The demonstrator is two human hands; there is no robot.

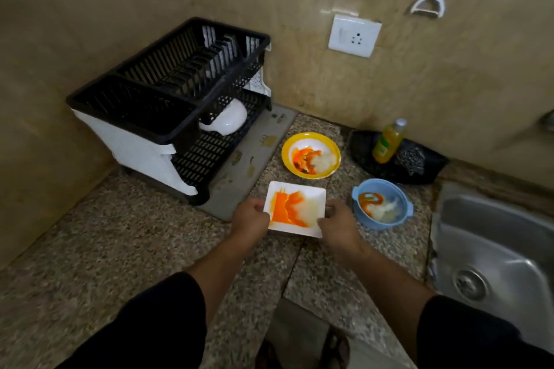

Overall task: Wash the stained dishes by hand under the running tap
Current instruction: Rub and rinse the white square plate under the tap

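Two hands are closed on a square white plate [295,208] smeared with orange sauce: the left hand [250,216] at its left edge, the right hand [337,223] at its right. It is held over the granite counter [120,249], near a yellow bowl [311,155] and blue bowl [382,204], both stained. The steel sink [494,249] is seen at right.

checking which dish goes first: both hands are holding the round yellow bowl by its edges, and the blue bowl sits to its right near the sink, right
Not quite. The head view shows the left hand and right hand holding the square white plate with orange stains. The round yellow-rimmed bowl sits untouched behind it. The blue bowl is indeed to its right, near the steel sink.
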